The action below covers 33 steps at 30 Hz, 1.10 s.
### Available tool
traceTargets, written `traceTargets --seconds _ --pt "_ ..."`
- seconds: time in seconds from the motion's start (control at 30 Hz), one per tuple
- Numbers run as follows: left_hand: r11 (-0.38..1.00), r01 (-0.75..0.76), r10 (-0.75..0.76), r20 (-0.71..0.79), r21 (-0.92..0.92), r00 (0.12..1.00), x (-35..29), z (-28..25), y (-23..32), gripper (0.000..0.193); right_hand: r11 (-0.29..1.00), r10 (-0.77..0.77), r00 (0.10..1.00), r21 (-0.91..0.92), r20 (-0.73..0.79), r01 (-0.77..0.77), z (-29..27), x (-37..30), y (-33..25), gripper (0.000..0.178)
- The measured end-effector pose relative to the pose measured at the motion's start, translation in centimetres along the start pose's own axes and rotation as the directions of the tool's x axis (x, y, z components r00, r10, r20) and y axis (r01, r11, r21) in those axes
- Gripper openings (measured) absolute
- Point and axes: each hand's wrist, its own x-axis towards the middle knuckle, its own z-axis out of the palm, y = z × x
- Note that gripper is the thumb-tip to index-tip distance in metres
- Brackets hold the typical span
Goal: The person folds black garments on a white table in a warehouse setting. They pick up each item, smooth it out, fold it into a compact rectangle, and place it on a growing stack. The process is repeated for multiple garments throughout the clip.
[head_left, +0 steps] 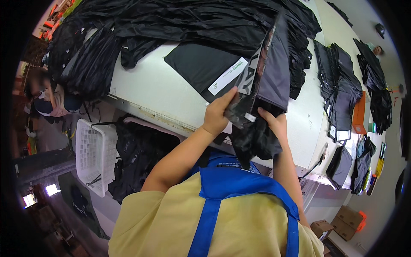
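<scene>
My left hand point(220, 110) is closed on the left edge of a dark folded fabric piece point(274, 79), by its glossy black part with large pale lettering. My right hand point(275, 123) grips the same piece at its lower right, thumb on top and the other fingers mostly hidden. A bunched black end point(257, 141) hangs below between my hands, over the table edge. Just beyond my left hand a flat black folded piece point(195, 64) lies on the white table point(141, 92), with a white printed card point(228, 76) on it.
Heaped black fabric pieces point(180, 21) cover the far side of the table. More black bundles point(340, 81), an orange box point(358, 113) and pens lie to the right. A white plastic basket point(92, 154) holding black fabric stands below left. Another person point(51, 96) sits at far left.
</scene>
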Motion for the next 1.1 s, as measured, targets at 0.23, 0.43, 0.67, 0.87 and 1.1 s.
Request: traceTargets --seconds 0.23,0.43,0.67,0.87,1.1 --pt "0.981 0.156 -0.177 0.213 0.114 0.961 -0.5 1.3 0.7 0.063 0.943 -0.322 0.935 0.136 0.151 0.303 -4.1 0.0 2.7 0.024" --pt "0.985 0.163 -0.148 0.209 -0.057 0.967 -2.8 0.8 3.8 0.072 0.947 0.066 0.995 0.32 -0.079 -0.037 -3.6 1.6 3.2 0.027" --pt "0.9 0.429 -0.399 0.249 -0.079 0.883 -4.5 1.6 2.1 0.07 0.959 -0.122 0.992 0.255 -0.022 0.123 -3.2 -0.4 4.5 0.021" --pt "0.915 0.401 -0.377 0.427 0.036 0.822 -6.4 0.8 3.9 0.039 0.901 -0.348 0.935 -0.301 -0.07 0.313 -3.3 -0.3 4.7 0.026" --pt "0.058 0.947 -0.508 0.807 -0.316 0.301 -7.7 1.7 -6.8 0.061 0.875 -0.209 0.946 -0.479 -0.248 0.068 -0.8 -0.3 8.5 0.044"
